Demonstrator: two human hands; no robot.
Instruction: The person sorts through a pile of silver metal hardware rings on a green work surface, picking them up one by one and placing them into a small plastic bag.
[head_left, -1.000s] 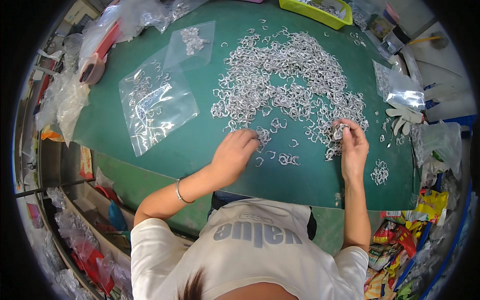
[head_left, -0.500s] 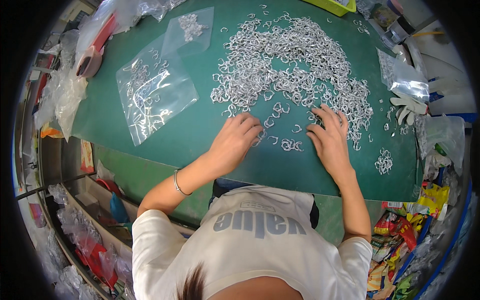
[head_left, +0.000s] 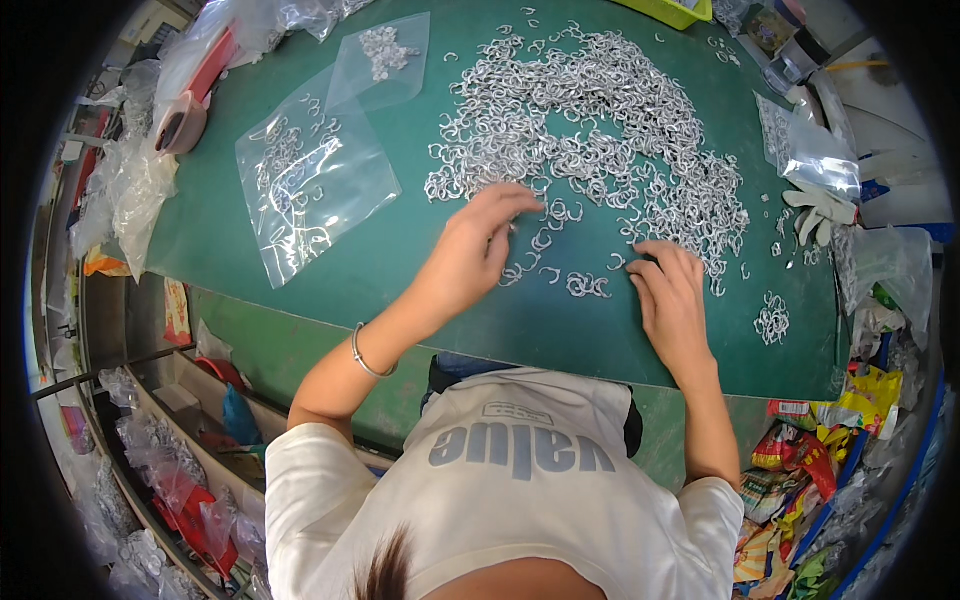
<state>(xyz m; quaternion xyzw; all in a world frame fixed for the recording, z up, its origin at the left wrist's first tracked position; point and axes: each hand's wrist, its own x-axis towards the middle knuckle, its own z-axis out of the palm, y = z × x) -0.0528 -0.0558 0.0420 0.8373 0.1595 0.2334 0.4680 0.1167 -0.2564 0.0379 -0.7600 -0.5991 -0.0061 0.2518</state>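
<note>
A large heap of small silvery C-shaped rings [head_left: 600, 110] spreads over the green table [head_left: 450, 325]. At the heap's near left edge my left hand [head_left: 474, 245] reaches with its fingers stretched and the thumb apart, fingertips over the rings there. My right hand [head_left: 672, 300] rests low over the table at the heap's near right side. Its fingers are bent but spaced apart, close to a single loose ring [head_left: 616, 262]. Between my hands lies a small cluster of rings [head_left: 587, 285], with several strays leading up to the heap. Neither hand visibly holds anything.
Left of the heap lie a clear plastic bag [head_left: 345, 215] with rings on it and a smaller bag [head_left: 365, 85] with pale bits. On the right are a small ring pile [head_left: 771, 319], a white glove [head_left: 822, 208] and plastic bags. A yellow-green tray [head_left: 670, 12] stands at the back.
My left hand has moved up and right, from the loose rings to the heap's edge. My right hand has drawn back toward me, away from the heap.
</note>
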